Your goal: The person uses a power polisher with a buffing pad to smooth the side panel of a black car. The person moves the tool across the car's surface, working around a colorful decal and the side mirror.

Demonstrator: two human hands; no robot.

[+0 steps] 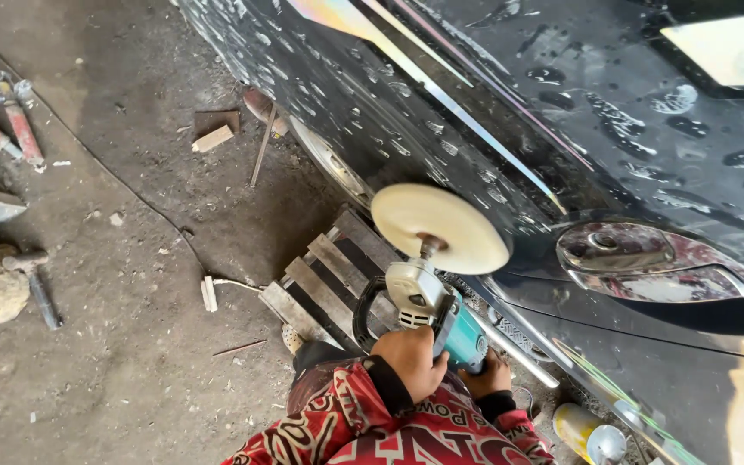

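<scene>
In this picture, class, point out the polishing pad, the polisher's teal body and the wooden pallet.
polishing pad (437, 226), head view, middle of disc.
teal body (467, 337), head view, housing side.
wooden pallet (325, 280), head view, slat.

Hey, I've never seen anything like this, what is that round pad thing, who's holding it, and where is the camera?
The camera sits on the person's head, looking down at their own hands. Both hands hold a teal power polisher: the left hand on its black loop handle, the right hand around the body. Its cream buffing pad is pressed against a wet black car door, near the chrome handle. Underneath lies a wooden pallet on a dirty concrete floor, with hammers to the left.
</scene>
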